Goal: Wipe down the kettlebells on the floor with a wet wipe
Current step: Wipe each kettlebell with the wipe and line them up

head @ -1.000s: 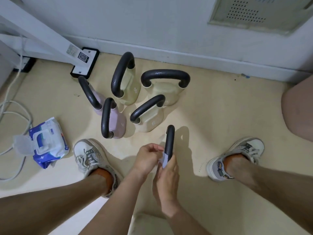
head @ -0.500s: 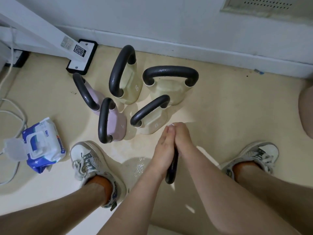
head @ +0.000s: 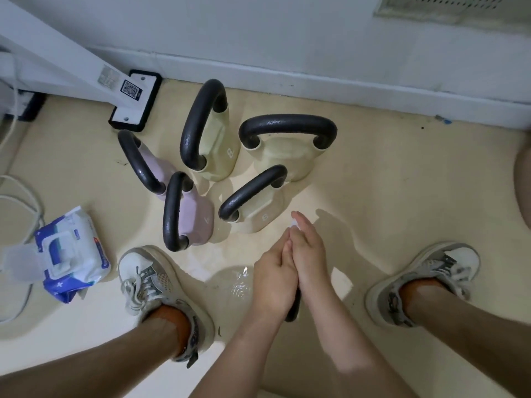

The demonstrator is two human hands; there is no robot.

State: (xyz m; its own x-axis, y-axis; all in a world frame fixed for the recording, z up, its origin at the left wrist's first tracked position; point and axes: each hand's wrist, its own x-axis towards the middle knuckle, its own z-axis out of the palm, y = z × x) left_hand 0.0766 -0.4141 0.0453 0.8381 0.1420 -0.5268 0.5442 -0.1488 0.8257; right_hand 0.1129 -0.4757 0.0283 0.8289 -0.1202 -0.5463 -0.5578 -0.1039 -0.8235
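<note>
Between my feet, both hands close around the black handle of a kettlebell (head: 293, 309); its body is hidden under them. My left hand (head: 273, 278) grips the handle from the left. My right hand (head: 309, 254) lies along it from the right, pressing a white wet wipe (head: 294, 223) whose edge peeks out by the fingertips. Several other kettlebells stand just beyond: a small cream one (head: 260, 215) nearest, two lilac ones (head: 198, 222) (head: 161, 171), and two bigger cream ones (head: 219, 152) (head: 284, 158).
An open blue-and-white wipes pack (head: 71, 254) lies left of my left shoe (head: 149, 280). My right shoe (head: 425, 280) is at the right. White cables (head: 20, 196) trail at the far left. A white frame foot (head: 135, 106) and the wall baseboard (head: 316, 81) bound the back.
My hands slid along the handle from its near end to its far end and now cover most of it. The view shifted slightly; the other kettlebells stayed put.
</note>
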